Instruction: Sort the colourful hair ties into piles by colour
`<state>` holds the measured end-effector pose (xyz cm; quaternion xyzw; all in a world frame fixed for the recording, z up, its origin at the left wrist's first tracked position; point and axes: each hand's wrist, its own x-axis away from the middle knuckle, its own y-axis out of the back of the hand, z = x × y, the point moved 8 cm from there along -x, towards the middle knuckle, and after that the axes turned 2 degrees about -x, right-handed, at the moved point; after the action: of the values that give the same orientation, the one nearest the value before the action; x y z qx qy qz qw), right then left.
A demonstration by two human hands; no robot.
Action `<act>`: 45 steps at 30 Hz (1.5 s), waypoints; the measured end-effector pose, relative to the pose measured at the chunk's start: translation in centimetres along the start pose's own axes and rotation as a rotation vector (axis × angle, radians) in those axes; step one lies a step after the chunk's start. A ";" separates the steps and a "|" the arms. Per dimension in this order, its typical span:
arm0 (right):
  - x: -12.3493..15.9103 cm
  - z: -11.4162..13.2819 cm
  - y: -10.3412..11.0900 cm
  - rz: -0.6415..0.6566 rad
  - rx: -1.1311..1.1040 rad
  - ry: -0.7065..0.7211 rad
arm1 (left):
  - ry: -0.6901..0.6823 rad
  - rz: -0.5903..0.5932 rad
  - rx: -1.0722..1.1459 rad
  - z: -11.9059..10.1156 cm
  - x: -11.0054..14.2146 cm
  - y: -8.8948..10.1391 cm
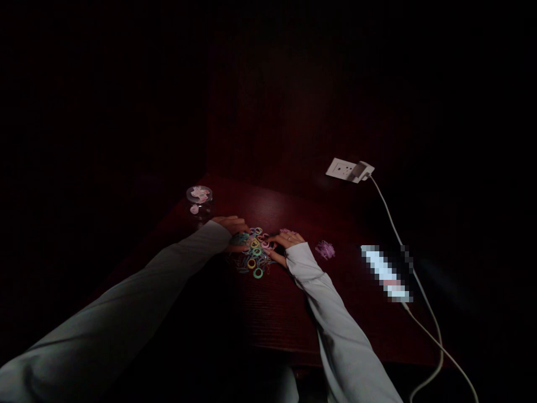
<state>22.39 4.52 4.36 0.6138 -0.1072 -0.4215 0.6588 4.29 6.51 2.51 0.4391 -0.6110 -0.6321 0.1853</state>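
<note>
A tangled pile of small coloured hair ties (257,252), green, yellow, pink and blue among them, lies on the dark red table. My left hand (231,226) reaches into its left side, fingers stretched out and thumb apart. From the right, my right hand (287,242) touches the pile with thumb and forefinger spread, close to a pink hair tie (265,244). A ring shows on one of its fingers. Just right of that hand is a separate bunch of purple hair ties (325,249). More pinkish ties are partly hidden behind my right hand.
A clear round jar (199,195) with pale pink pieces stands at the table's (268,324) back left. On the right lies a lit, pixelated phone (386,274) with a white cable (423,285) nearby. A charger (361,170) sits in the wall socket (340,168). Surroundings are very dark.
</note>
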 end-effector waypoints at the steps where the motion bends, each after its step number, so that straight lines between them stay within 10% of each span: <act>1: 0.0 0.1 0.0 -0.004 0.004 0.002 | 0.003 -0.003 0.021 0.3 -0.1 -0.5; 7: -0.2 0.4 -0.1 -0.028 0.021 0.024 | 0.009 -0.064 0.204 1.7 -0.7 -2.2; 26: -0.6 -0.8 -0.2 -0.046 -0.065 -0.023 | 0.088 -0.291 0.382 1.4 -0.2 3.6; 45: -3.3 2.5 -1.8 -0.007 -0.144 -0.016 | 0.361 -0.233 0.286 3.8 -0.6 0.7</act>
<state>17.96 5.18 4.50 0.5619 -0.0797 -0.4355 0.6987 1.49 9.18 2.88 0.6338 -0.5965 -0.4679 0.1534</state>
